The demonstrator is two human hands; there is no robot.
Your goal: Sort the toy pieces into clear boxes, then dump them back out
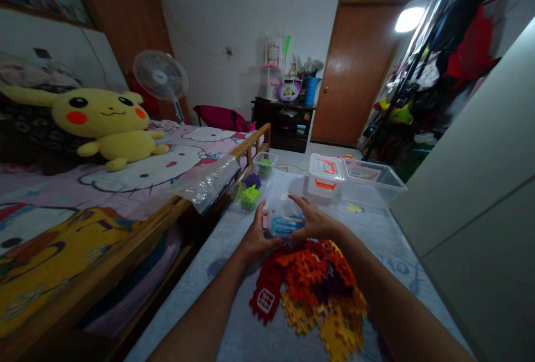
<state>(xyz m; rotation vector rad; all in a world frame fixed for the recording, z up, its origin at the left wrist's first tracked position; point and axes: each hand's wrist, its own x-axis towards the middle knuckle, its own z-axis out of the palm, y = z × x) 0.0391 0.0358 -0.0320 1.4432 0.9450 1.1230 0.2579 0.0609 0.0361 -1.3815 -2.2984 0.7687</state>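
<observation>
Between my two hands is a clear plastic box with blue pieces inside. My left hand grips its left side, and my right hand is wrapped round its right side. Just nearer to me lies a pile of interlocking puzzle-like building pieces: orange pieces, yellow pieces and some dark purple ones. A dark red piece with a white window grid lies at the pile's left.
Beyond my left hand, a clear tray holds lime green pieces and purple ones. A small tub stands behind it. A lidded box with orange latches and a long clear bin stand at the back right. A wooden bed rail runs along the left.
</observation>
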